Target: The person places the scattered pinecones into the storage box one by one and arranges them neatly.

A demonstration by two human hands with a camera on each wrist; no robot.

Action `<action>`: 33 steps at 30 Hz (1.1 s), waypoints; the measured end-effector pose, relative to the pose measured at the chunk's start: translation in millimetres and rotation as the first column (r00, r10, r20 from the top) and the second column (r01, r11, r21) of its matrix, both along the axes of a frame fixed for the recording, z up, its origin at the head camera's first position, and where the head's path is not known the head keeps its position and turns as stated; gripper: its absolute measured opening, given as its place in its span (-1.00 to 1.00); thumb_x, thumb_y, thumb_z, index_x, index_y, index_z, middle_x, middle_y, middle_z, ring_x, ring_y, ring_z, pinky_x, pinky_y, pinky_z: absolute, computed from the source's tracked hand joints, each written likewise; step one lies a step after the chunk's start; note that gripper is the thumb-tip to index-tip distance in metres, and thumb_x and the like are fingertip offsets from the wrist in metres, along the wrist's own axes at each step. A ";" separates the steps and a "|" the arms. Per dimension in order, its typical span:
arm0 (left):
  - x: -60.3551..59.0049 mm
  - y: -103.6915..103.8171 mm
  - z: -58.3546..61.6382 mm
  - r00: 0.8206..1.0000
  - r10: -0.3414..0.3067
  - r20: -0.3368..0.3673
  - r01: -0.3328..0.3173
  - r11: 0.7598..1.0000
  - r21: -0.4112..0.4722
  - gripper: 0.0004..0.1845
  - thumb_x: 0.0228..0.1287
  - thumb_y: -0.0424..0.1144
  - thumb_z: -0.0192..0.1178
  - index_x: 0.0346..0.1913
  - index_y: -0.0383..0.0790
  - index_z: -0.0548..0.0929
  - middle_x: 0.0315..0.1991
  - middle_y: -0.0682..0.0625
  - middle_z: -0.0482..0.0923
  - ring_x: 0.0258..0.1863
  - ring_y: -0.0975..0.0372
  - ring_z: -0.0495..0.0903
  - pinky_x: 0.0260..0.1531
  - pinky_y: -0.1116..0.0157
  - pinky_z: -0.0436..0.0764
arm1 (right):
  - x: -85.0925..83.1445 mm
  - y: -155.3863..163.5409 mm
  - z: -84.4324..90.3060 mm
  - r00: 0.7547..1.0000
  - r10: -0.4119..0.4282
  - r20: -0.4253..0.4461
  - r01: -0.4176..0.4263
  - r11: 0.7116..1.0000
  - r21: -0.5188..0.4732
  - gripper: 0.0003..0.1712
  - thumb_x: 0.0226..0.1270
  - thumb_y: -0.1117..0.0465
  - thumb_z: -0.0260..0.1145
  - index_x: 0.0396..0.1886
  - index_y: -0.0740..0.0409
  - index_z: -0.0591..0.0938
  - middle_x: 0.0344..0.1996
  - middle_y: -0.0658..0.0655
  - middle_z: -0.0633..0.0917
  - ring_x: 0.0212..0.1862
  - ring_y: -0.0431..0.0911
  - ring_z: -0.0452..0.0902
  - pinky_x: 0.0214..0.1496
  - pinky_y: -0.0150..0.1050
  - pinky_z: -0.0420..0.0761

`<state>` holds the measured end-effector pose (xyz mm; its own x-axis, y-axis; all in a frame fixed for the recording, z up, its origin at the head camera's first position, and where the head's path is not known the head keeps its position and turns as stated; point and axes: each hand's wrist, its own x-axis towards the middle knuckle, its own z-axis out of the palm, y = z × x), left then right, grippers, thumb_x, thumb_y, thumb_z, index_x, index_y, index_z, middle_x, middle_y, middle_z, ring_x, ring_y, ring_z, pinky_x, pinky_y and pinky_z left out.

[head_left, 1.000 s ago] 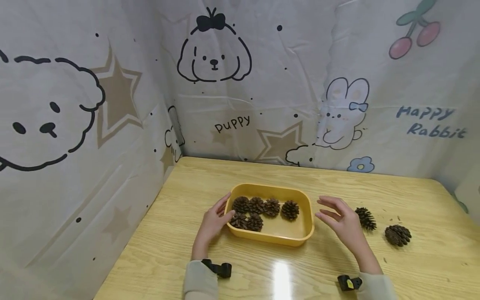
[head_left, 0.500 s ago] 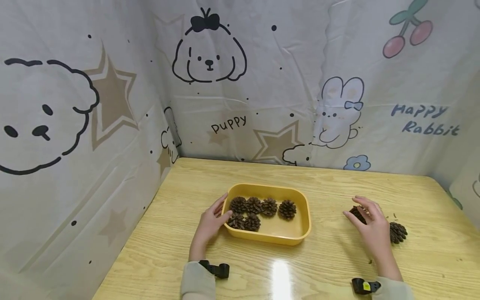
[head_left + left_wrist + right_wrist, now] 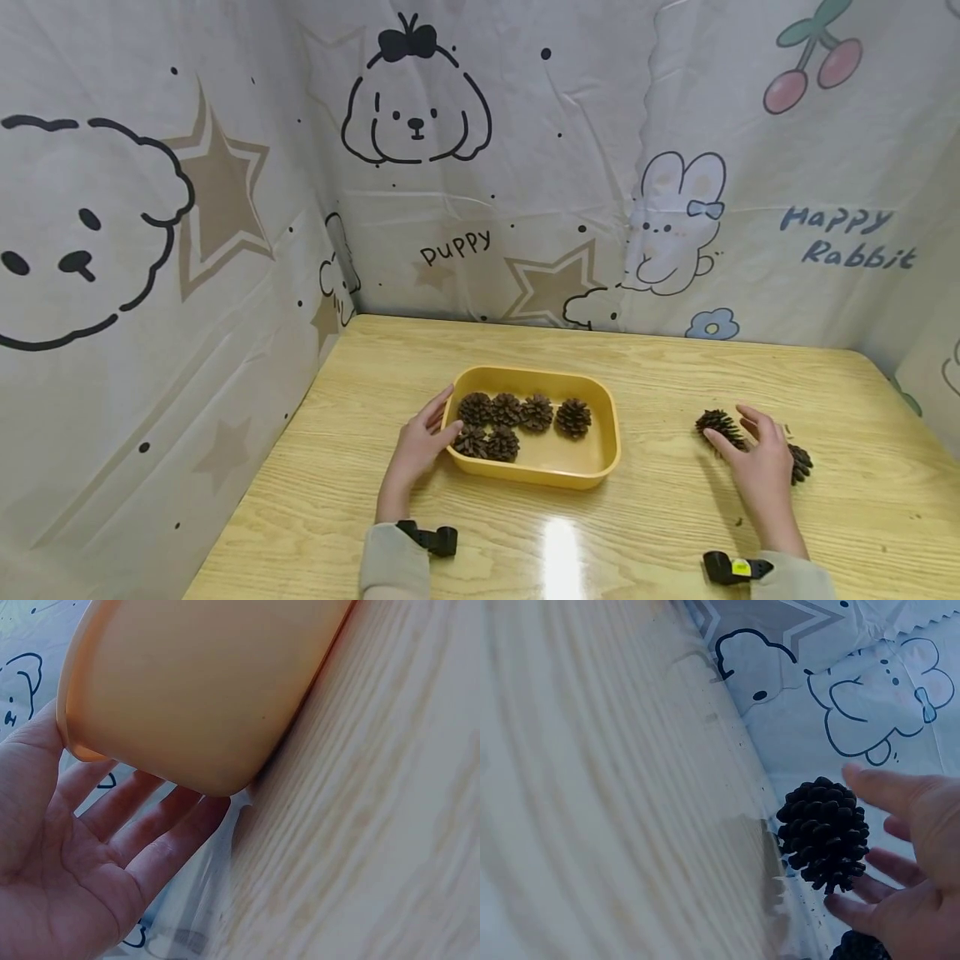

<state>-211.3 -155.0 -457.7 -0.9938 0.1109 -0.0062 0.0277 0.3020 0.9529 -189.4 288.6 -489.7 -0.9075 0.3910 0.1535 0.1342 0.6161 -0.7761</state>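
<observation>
At the left end of a yellow plastic tray (image 3: 525, 476), my left hand (image 3: 417, 448) holds the side, thumb at the rim and fingers along the outer wall. Several brown pine cones (image 3: 573, 418) lie inside the tray, mostly towards its left. Over on the right side, my right hand (image 3: 765, 471) reaches around a loose pine cone (image 3: 716, 425), thumb and fingers spread. In the right wrist view, a gap shows between the thumb and that pine cone (image 3: 823, 831). Another pine cone (image 3: 801, 464) lies just right of this hand, partly hidden by it.
The wooden table (image 3: 645, 533) carries a few dark cone scraps near the right hand. A printed cloth (image 3: 525, 183) hangs behind the table and along its left side. Each wrist wears a black camera mount (image 3: 429, 537).
My right hand has moved right from beside the tray to the loose pine cone, then shifted slightly lower around it. The left hand keeps its place at the tray. The head view has turned slightly.
</observation>
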 end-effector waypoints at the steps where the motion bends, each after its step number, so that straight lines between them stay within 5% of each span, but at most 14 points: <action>1: 0.0 0.0 0.1 1.000 0.001 0.000 -0.001 1.000 -0.001 -0.34 0.37 -0.30 0.19 0.49 -0.18 0.26 0.44 -0.32 0.27 0.41 -0.15 0.33 0.39 -0.03 0.41 | -0.6 1.1 -1.4 1.000 0.002 0.021 -0.002 1.000 0.003 -0.16 0.36 0.01 0.31 0.47 0.31 0.21 0.32 0.48 0.27 0.34 0.40 0.25 0.29 0.31 0.40; 10: 0.1 0.6 0.2 1.000 0.001 -0.006 -0.001 1.000 0.002 -0.35 0.37 -0.31 0.19 0.49 -0.18 0.27 0.43 -0.31 0.29 0.39 -0.14 0.36 0.37 -0.02 0.43 | -4.4 7.2 -10.5 0.991 -0.004 0.135 0.000 1.000 0.030 -0.16 0.36 0.13 0.32 0.48 0.33 0.16 0.37 0.52 0.22 0.31 0.42 0.28 0.24 0.32 0.41; 26: -0.3 0.1 0.4 1.000 0.006 0.002 -0.006 1.000 0.019 -0.35 0.37 -0.31 0.19 0.49 -0.18 0.27 0.43 -0.30 0.29 0.39 -0.15 0.36 0.37 -0.03 0.44 | -3.1 2.5 -7.5 0.996 -0.013 0.094 0.007 0.998 0.060 -0.29 0.37 0.13 0.30 0.41 0.30 0.30 0.31 0.48 0.39 0.24 0.42 0.34 0.14 0.29 0.45; 33: 1.4 0.4 3.8 1.000 0.005 0.009 -0.005 1.000 0.017 -0.35 0.38 -0.31 0.18 0.49 -0.18 0.27 0.43 -0.30 0.29 0.39 -0.15 0.36 0.37 -0.03 0.44 | -3.9 -8.9 4.2 0.998 0.018 0.055 -0.020 0.999 0.032 -0.28 0.36 0.08 0.32 0.40 0.25 0.32 0.35 0.42 0.40 0.30 0.44 0.33 0.26 0.30 0.43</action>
<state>-209.9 -154.6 -453.9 -0.9943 0.1060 -0.0128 0.0182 0.2858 0.9581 -193.4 279.6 -485.5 -0.9223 0.3690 0.1153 0.1640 0.6437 -0.7475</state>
